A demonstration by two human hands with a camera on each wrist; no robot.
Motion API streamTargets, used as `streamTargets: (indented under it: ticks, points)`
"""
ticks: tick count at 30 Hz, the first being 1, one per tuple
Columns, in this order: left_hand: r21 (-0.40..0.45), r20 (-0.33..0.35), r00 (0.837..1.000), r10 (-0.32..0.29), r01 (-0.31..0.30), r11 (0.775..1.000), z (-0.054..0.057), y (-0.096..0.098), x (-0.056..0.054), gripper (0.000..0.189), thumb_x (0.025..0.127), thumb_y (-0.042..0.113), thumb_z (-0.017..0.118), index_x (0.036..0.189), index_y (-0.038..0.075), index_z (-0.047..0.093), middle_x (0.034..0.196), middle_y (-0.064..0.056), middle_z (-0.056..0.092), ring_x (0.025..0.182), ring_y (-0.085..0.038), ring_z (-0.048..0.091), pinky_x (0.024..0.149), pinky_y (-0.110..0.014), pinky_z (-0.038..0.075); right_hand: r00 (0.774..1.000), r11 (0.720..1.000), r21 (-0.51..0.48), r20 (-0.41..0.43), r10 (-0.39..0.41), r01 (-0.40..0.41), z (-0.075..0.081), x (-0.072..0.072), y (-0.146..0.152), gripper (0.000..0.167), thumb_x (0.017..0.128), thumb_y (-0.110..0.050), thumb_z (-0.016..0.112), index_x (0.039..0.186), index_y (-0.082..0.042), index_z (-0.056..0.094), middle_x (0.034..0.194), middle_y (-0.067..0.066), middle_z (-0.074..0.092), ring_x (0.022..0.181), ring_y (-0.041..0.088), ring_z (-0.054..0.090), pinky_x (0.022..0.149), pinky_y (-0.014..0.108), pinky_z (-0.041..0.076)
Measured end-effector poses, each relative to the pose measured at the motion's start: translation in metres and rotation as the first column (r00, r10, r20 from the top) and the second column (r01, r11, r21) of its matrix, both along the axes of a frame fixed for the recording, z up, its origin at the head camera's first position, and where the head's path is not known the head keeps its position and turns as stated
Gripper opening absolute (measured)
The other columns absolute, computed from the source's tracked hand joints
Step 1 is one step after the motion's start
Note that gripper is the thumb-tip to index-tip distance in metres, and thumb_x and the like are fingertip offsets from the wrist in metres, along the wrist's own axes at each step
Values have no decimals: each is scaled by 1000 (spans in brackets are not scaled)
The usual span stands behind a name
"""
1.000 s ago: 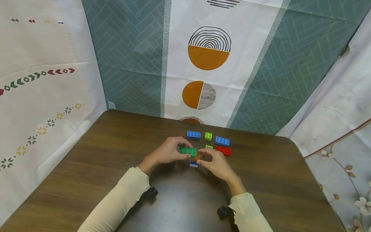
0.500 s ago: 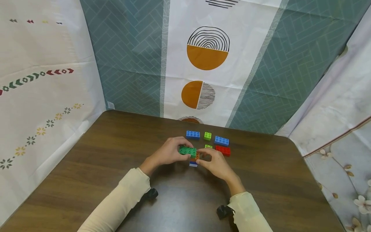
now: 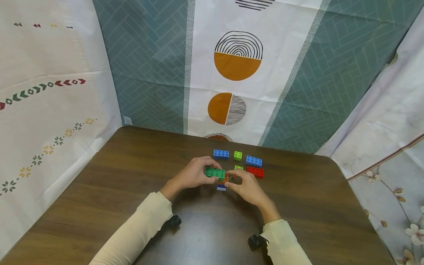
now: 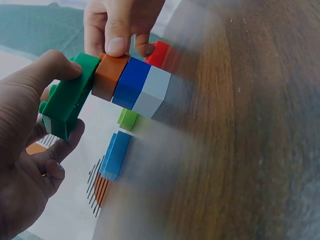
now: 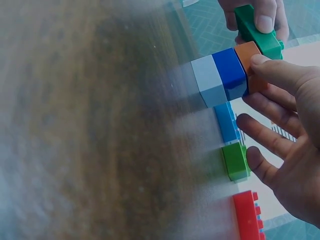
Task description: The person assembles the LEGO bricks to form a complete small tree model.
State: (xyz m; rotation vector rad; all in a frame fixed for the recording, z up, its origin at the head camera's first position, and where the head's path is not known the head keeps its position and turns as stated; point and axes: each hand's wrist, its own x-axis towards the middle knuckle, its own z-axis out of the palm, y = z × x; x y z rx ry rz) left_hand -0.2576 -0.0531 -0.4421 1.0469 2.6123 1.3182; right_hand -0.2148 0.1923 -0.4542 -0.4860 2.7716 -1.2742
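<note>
A small stack stands upright on the table: a white brick (image 4: 155, 91) at the bottom, a dark blue brick (image 4: 131, 84), then an orange brick (image 4: 109, 76). On top lies a longer green brick (image 3: 214, 173), which juts out to the left over the stack. My left hand (image 3: 195, 172) pinches the green brick between thumb and fingers. With thumb and fingertips, my right hand (image 3: 246, 187) holds the orange brick (image 5: 251, 62) from the right side. Its lower fingers are spread and hold nothing.
Behind the hands lie two blue bricks (image 3: 221, 154), two lime green bricks (image 3: 237, 155), one partly hidden, and a red brick (image 3: 255, 172). A patterned cloth (image 3: 149, 73) hangs along the back edge of the wooden table (image 3: 212, 235).
</note>
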Motion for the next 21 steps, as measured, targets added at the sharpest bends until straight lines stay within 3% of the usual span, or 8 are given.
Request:
streamTargets:
  ticks: [10, 21]
  points:
    - [-1, -43, 999, -2, 2, 1000, -1, 1, 0, 29, 84, 22, 79, 112, 18, 74, 101, 3, 67, 85, -13, 58, 69, -23, 53, 1000, 1000, -6, -20, 14, -14, 1, 1, -2, 36, 91, -23, 79, 127, -17, 71, 116, 1, 73, 110, 23, 65, 101, 55, 53]
    - [-1, -44, 999, -8, 8, 1000, -3, 2, 0, 29, 84, 22, 79, 112, 19, 73, 101, 3, 66, 87, -13, 58, 71, -22, 53, 1000, 1000, 4, -18, 3, -3, 0, 1, -2, 36, 92, -22, 78, 127, -17, 71, 117, 1, 72, 110, 22, 65, 102, 55, 52]
